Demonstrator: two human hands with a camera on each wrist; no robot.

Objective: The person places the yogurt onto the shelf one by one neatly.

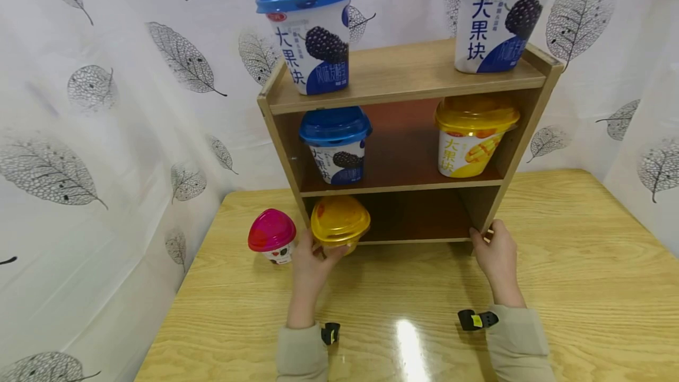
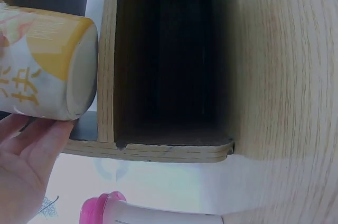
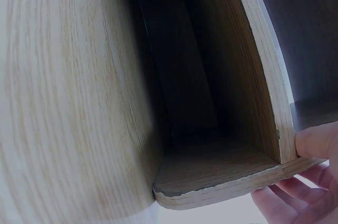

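My left hand (image 1: 312,267) grips a yogurt cup with a yellow lid (image 1: 339,220) at the left end of the bottom shelf. In the left wrist view, the base of this yellow-and-white cup (image 2: 50,65) is by the shelf's front edge, and the fingers lie along its side. At the lower right of the wooden rack (image 1: 485,217), my right hand (image 1: 497,258) holds the side panel, thumb inside and fingers outside, as the right wrist view shows. A yogurt cup with a pink lid (image 1: 272,231) stands on the table, left of the rack and beside my left hand.
On the top board stand two blue-lidded cups, one at the left (image 1: 313,34) and one at the right (image 1: 490,22). The middle shelf holds a blue-lidded cup (image 1: 339,146) and a yellow-lidded cup (image 1: 469,140). A leaf-patterned curtain (image 1: 127,152) hangs behind the wooden table (image 1: 578,287).
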